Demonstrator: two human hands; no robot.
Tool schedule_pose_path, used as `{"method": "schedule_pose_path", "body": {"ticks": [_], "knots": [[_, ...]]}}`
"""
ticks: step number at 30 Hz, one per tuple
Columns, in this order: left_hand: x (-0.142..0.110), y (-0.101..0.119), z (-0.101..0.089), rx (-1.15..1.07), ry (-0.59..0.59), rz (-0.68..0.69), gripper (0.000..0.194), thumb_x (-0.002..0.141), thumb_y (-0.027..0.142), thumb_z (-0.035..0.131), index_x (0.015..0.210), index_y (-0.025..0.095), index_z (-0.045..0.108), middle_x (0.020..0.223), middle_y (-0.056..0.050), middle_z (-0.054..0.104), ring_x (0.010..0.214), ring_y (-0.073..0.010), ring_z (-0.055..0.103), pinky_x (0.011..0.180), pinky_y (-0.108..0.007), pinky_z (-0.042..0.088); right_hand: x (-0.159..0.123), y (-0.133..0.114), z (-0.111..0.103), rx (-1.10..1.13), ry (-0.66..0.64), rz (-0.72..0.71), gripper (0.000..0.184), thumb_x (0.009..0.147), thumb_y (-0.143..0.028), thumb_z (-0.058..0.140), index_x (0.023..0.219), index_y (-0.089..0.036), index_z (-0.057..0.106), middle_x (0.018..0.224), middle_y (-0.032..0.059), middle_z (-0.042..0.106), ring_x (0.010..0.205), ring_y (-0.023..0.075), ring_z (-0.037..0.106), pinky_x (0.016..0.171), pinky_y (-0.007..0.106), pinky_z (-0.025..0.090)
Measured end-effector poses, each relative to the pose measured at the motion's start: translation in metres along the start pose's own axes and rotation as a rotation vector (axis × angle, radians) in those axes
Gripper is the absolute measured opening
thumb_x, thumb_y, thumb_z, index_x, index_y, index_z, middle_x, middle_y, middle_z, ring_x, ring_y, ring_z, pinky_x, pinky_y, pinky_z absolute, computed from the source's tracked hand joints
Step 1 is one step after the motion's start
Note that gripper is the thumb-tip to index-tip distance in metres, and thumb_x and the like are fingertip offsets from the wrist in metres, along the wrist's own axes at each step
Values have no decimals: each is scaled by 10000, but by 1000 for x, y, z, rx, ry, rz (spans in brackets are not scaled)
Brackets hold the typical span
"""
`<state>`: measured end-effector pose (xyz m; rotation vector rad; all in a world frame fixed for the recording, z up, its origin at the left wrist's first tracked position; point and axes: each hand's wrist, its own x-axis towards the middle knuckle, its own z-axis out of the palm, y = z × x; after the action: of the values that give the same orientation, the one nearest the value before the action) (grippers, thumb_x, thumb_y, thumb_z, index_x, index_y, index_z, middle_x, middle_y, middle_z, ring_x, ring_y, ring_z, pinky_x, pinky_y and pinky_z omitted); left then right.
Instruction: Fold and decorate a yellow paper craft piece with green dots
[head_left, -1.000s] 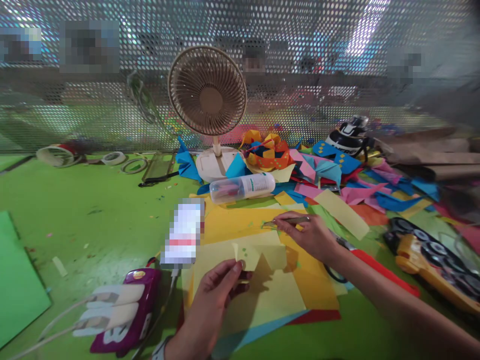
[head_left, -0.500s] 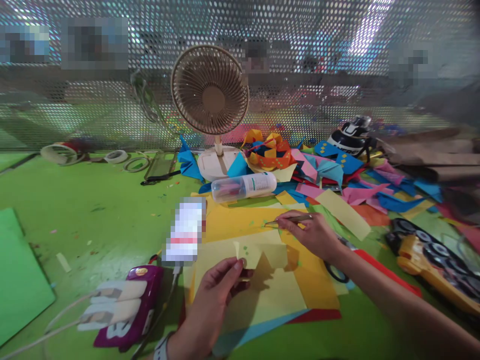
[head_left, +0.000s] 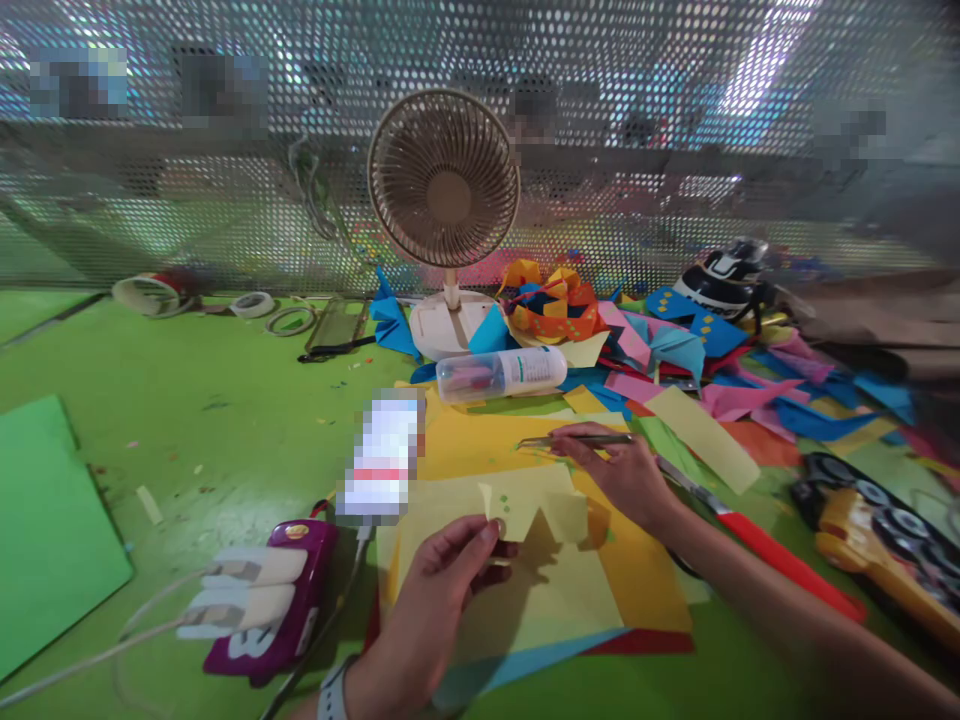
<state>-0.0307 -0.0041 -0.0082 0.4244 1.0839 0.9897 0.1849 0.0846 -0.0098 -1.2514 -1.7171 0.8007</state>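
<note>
Between the thumb and fingers of my left hand (head_left: 457,570) is a pale yellow folded paper piece (head_left: 521,510) with small green dots on it. My right hand (head_left: 611,460) grips a pair of tweezers (head_left: 577,439), their thin tip pointing left over an orange-yellow sheet (head_left: 457,440). Tiny green bits lie near the tip; whether the tweezers pinch one is too small to tell. Beneath my left hand lies a pale yellow sheet (head_left: 570,595), stacked over the orange-yellow, blue and red sheets. A red-handled cutter (head_left: 780,560) rests under my right forearm.
A phone with a blurred screen (head_left: 382,455) and a purple power strip (head_left: 274,600) with plugs stand left. Behind are a clear bottle (head_left: 502,374), a fan (head_left: 442,180) and piled folded papers (head_left: 652,340). A yellow-black object (head_left: 885,530) lies right; a green sheet (head_left: 56,530) is far left.
The whole view has shifted slightly, so things appear further right. The tweezers' tip has moved a little left over the orange-yellow sheet. My left hand still holds the folded paper.
</note>
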Motion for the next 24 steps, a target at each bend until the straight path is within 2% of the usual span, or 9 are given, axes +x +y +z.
{"method": "schedule_pose_path", "body": {"ticks": [8, 18, 24], "knots": [[0, 2, 2, -4, 2, -5, 224, 662, 325, 792, 819, 181, 724, 798, -34, 719, 762, -150, 648, 718, -249, 513, 1, 7, 2, 10, -3, 29, 216, 824, -406, 602, 861, -227, 717, 936, 38, 726, 907, 231, 669, 785, 338, 550], [-1, 1, 2, -10, 1, -2, 240, 657, 324, 796, 825, 174, 713, 786, -37, 716, 763, -153, 645, 706, -250, 505, 4, 14, 2, 21, -19, 26, 242, 841, -426, 578, 876, -218, 697, 903, 36, 711, 821, 212, 676, 738, 320, 545], [-1, 3, 3, -7, 1, -5, 260, 630, 332, 811, 810, 171, 715, 784, -36, 712, 771, -161, 644, 706, -256, 506, 3, 12, 2, 31, -22, 8, 202, 847, -394, 584, 881, -227, 695, 897, 26, 715, 862, 207, 666, 764, 313, 531]]}}
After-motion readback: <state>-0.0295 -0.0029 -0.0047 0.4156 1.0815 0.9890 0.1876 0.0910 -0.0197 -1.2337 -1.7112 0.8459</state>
